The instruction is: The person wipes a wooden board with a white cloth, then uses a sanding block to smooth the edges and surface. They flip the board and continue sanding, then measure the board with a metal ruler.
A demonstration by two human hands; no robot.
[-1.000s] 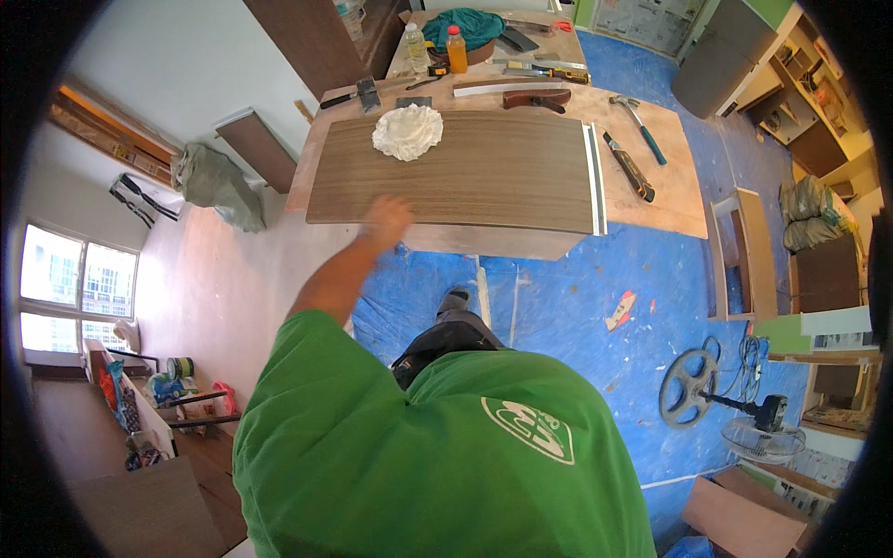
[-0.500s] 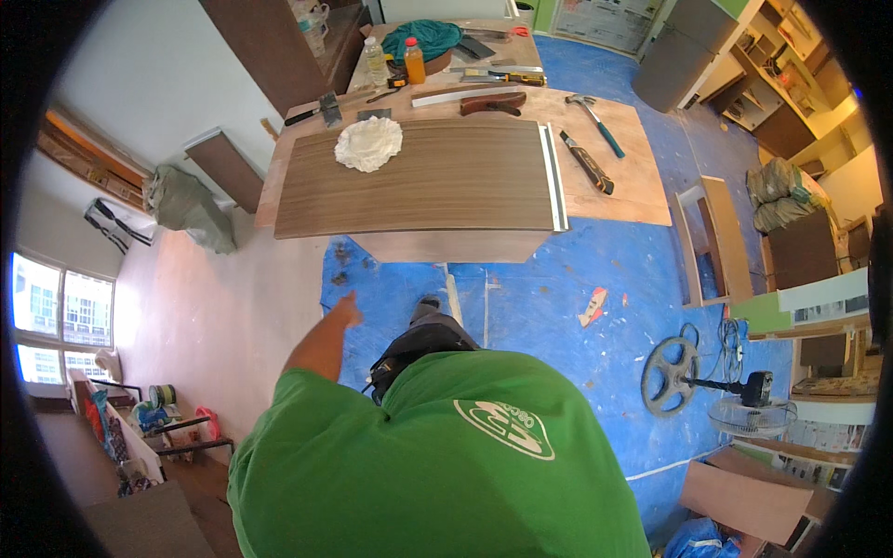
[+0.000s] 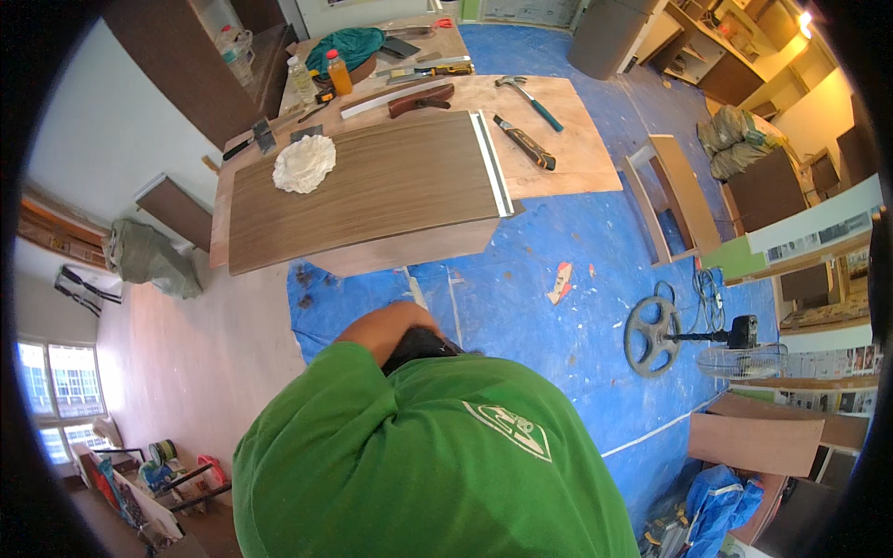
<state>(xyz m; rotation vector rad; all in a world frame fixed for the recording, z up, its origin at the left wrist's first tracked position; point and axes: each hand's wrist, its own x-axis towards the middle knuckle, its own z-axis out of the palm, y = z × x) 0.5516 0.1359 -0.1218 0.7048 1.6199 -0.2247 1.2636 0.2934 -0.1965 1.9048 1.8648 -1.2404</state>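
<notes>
My left hand (image 3: 409,318) is drawn in against the dark clothing at my waist, its fingers hidden. No part of my right hand shows. Beyond them, a wood-grain panel (image 3: 381,200) lies flat on the workbench (image 3: 586,167), with a crumpled white cloth (image 3: 305,165) on its left part. Along the panel's right end runs a whitish metal strip (image 3: 490,163). To the right of it lie a utility knife (image 3: 524,142) and a claw hammer (image 3: 530,102). Behind the panel is a reddish-brown wooden tool (image 3: 421,100).
Blue sheeting (image 3: 521,298) covers the floor. On the right are a standing fan (image 3: 741,361) with a wheel-like base and an open wooden frame (image 3: 688,195). Bottles (image 3: 339,73) stand at the bench's back left. A grey-green sack (image 3: 153,256) sits by the left wall.
My left arm, stretched forward earlier, is now bent in toward my waist. The bench and room have shifted left and tilted in the picture as my head turned.
</notes>
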